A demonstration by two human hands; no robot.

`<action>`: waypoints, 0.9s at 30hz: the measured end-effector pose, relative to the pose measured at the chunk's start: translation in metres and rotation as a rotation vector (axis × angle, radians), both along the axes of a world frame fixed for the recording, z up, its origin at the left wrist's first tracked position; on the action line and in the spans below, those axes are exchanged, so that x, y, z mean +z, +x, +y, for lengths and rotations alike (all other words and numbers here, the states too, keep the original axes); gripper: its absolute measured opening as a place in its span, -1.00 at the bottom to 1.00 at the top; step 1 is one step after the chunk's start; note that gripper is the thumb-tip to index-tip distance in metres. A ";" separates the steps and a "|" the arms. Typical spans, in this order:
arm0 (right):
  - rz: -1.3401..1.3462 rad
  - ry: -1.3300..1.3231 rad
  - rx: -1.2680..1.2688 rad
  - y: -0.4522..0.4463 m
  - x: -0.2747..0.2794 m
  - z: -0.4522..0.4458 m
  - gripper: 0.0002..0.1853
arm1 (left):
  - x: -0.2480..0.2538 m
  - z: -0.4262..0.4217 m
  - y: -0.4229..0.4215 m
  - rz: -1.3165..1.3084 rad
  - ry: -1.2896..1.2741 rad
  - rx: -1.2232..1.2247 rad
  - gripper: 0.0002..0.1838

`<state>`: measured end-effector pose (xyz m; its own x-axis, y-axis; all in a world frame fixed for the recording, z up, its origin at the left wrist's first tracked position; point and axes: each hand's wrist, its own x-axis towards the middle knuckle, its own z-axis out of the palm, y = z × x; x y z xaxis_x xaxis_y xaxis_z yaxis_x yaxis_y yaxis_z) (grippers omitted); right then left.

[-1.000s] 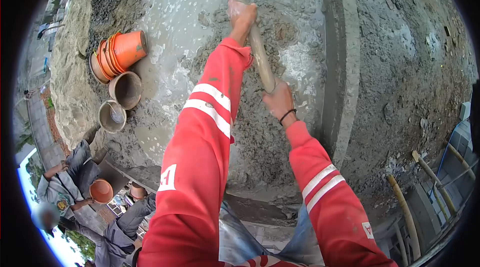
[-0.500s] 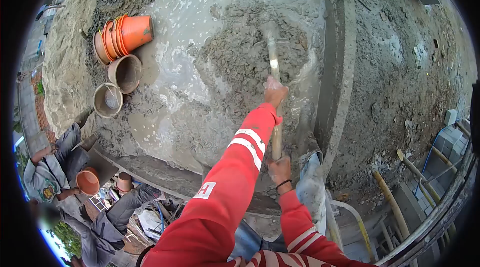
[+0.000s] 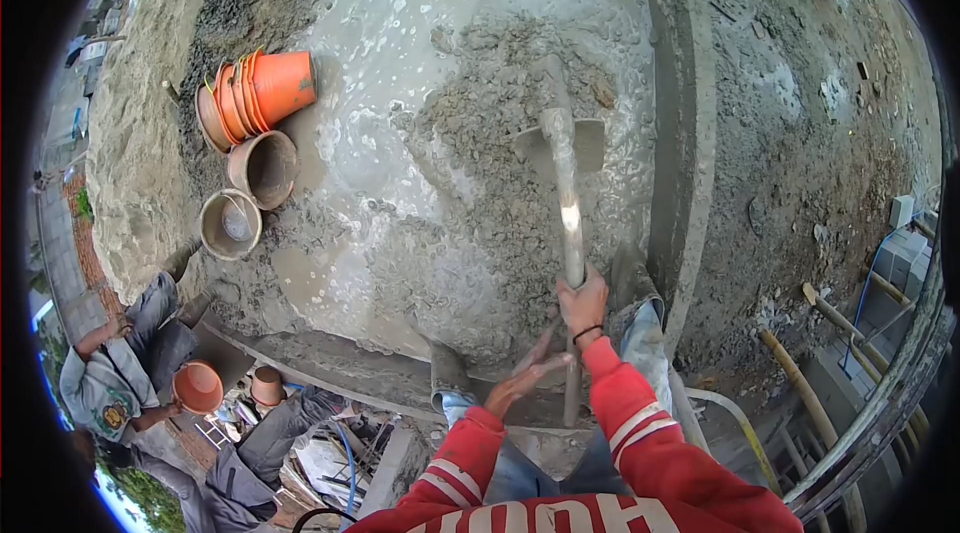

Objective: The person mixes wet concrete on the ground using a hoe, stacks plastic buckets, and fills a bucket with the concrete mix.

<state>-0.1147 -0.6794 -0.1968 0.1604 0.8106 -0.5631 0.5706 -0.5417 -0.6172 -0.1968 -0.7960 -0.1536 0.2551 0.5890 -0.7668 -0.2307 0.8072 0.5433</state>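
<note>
My right hand (image 3: 583,303) is closed around the wooden handle of a hoe (image 3: 567,188). Its broad, mud-coated blade (image 3: 590,145) shows above the wet mortar mix (image 3: 480,113). Lower down, my left hand (image 3: 525,373) has its fingers stretched out and apart, beside the lower handle; whether it touches the wood I cannot tell. Thick grey mix lies heaped around the blade, with watery slurry (image 3: 390,43) to its left. My boots stand in the mix at its near edge.
Stacked orange buckets (image 3: 280,88) lie tipped at the left, near two dirty buckets (image 3: 232,225). At lower left a person holds an orange bucket (image 3: 198,388). A concrete curb (image 3: 690,153) borders the mix on the right, with wooden poles (image 3: 800,393) beyond.
The hoe has come up out of the mix, exposing its blade. My left hand has left the upper handle and drawn back toward me; my right hand now grips higher up.
</note>
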 end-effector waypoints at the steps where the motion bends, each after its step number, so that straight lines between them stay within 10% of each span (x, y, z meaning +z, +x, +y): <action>1: -0.034 -0.005 0.039 -0.002 -0.012 0.047 -0.63 | -0.019 -0.004 0.017 -0.109 0.018 -0.007 -0.27; 3: 0.036 0.141 0.099 -0.001 -0.043 0.137 -0.57 | -0.047 0.063 0.048 0.334 0.268 -0.043 -0.39; 8: -0.162 0.396 0.246 0.002 -0.112 0.384 -0.36 | -0.150 0.293 0.080 0.315 0.410 0.401 -0.79; 11: -0.514 0.300 0.289 0.012 -0.172 0.479 -0.37 | -0.173 0.375 0.090 0.445 0.373 0.257 -0.66; 27: -0.482 -0.269 0.158 -0.005 -0.103 0.084 -0.48 | -0.063 -0.013 0.021 0.363 -0.035 -0.255 -0.50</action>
<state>-0.1196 -0.5959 -0.2997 0.3386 0.6843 -0.6458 0.8405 -0.5285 -0.1193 -0.1758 -0.8092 -0.2165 0.0993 0.5139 -0.8521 0.1789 0.8332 0.5233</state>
